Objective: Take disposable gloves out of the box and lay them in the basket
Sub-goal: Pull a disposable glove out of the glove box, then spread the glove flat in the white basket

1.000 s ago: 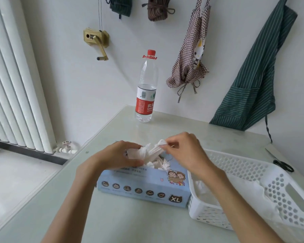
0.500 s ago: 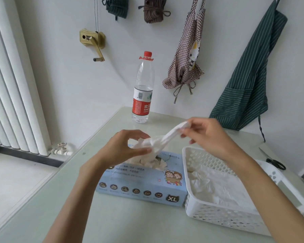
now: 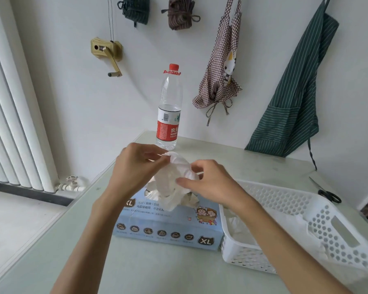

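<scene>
Head camera looks down on a pale green table point(image 3: 162, 270), and the action is right in the middle of it. Biggest piece in play: the white perforated basket point(image 3: 327, 228) on the right, touching the blue glove box point(image 3: 168, 225) at its side, with thin white gloves point(image 3: 240, 228) already lying inside it. Both forearms reach in from the bottom edge, converging above the box. Left hand point(image 3: 134, 168) is raised over the box's opening, fingers curled, thumb and fingertips pinching the top edge of a white disposable glove point(image 3: 172, 177). Right hand point(image 3: 212, 183) sits just beside it, close together with the left, index finger and thumb nipping the same glove's upper right edge while the other fingers splay loose. The glove hangs bunched between the two hands, its tail trailing down into the box's slot. Behind the hands stands a water bottle point(image 3: 169, 111) with a red cap; black scissors point(image 3: 327, 193) lie at the far right.
</scene>
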